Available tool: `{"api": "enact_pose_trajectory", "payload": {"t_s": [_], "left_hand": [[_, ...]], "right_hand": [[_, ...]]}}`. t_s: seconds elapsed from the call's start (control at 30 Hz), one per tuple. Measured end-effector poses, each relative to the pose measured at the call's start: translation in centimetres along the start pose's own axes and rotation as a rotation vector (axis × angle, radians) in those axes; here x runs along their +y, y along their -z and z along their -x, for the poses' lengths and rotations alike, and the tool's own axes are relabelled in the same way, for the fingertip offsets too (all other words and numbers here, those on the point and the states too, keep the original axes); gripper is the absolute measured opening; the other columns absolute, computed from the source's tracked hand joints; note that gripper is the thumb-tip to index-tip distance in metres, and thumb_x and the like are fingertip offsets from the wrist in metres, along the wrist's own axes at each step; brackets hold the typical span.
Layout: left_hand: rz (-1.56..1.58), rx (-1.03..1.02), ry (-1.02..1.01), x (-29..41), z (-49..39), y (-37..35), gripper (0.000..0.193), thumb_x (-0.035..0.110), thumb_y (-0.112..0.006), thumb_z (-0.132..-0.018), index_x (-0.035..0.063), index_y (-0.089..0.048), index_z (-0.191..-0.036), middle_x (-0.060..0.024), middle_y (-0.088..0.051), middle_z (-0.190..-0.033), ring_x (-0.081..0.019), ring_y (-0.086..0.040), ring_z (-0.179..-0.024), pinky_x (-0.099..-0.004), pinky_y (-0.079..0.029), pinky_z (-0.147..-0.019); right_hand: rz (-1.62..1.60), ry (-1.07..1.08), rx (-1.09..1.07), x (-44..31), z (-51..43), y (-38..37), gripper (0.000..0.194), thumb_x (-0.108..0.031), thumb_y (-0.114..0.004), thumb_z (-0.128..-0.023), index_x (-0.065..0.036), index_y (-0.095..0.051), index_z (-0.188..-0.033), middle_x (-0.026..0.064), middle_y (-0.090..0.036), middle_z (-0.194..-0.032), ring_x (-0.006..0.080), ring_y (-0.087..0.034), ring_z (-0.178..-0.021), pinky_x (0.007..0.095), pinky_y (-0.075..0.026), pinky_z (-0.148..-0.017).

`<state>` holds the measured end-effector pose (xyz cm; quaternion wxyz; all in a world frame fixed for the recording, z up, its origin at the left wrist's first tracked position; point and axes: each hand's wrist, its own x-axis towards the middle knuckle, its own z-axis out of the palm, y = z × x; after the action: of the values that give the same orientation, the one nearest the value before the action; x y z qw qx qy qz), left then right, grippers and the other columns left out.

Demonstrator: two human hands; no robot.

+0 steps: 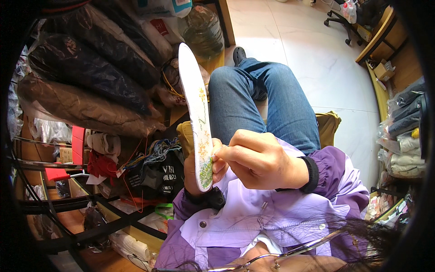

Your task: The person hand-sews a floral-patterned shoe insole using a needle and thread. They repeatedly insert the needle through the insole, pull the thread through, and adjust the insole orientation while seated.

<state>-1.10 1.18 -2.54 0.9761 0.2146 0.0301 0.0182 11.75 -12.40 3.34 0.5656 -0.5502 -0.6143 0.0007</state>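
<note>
A white embroidered insole (193, 81) stands on edge, nearly upright, before my chest. Its stitching shows orange and green patches and dark wavy lines, with the green at the lower end. My left hand (219, 166) grips that lower end, thumb and fingers on either side. At the insole's right edge, my right hand (261, 161) pinches a thin pale thread or needle (214, 155) just above the green stitches. Its fingertips almost meet those of the left hand; which of the two it pinches is too small to tell.
Plastic-wrapped garments (91, 74) are piled at the left. A bundle of coloured embroidery threads (156, 151) lies over a black bag (168, 178). Behind the insole stands a large clear water bottle (204, 30). Wrapped goods (406, 136) fill shelves at the right.
</note>
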Motion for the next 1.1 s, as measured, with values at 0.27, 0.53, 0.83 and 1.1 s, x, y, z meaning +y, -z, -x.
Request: {"api": "enact_pose_trajectory", "payload": {"t_s": [0.27,0.53,0.83,1.1], "left_hand": [[0.081,-0.08,-0.041,0.2,-0.5,-1.0,0.033,0.032,-0.057,-0.096,0.0012,-0.053,-0.086,-0.0056,-0.052,-0.067,-0.0131,-0.05,-0.051,-0.0213,-0.042,-0.045],[-0.434,0.275,-0.305,0.5,0.6,-3.3,0.017,0.007,-0.063,-0.089,-0.0062,-0.062,-0.1,-0.0117,-0.069,-0.091,-0.0124,-0.064,-0.075,-0.0229,-0.051,-0.069],[-0.595,0.388,-0.373,0.2,0.7,-3.9,0.014,0.005,-0.064,-0.088,-0.0054,-0.062,-0.096,-0.0111,-0.068,-0.084,-0.0096,-0.061,-0.062,-0.0212,-0.048,-0.053],[-0.554,0.331,-0.354,0.2,1.0,-3.7,0.015,0.008,-0.063,-0.091,-0.0049,-0.062,-0.099,-0.0103,-0.069,-0.087,-0.0094,-0.061,-0.067,-0.0216,-0.048,-0.058]], "right_hand": [[0.019,0.046,0.025,0.5,0.0,-0.1,0.028,0.013,-0.065,-0.068,0.001,-0.065,-0.094,0.0075,-0.051,-0.071,0.0209,-0.054,-0.054,0.0306,-0.042,-0.045],[-0.078,-0.159,-0.019,1.0,0.7,0.2,0.024,0.012,-0.061,-0.07,0.0,-0.061,-0.091,0.0107,-0.048,-0.073,0.0278,-0.051,-0.056,0.0358,-0.041,-0.05],[-0.698,-0.532,0.046,1.7,1.5,-1.0,0.03,0.008,-0.059,-0.088,0.006,-0.053,-0.117,0.01,-0.065,-0.108,0.0121,-0.063,-0.101,0.0268,-0.052,-0.087],[-0.645,-0.467,-0.033,2.2,1.3,-0.8,0.014,0.006,-0.061,-0.089,0.004,-0.06,-0.103,0.0054,-0.06,-0.093,0.0084,-0.059,-0.083,0.0226,-0.048,-0.071]]}}
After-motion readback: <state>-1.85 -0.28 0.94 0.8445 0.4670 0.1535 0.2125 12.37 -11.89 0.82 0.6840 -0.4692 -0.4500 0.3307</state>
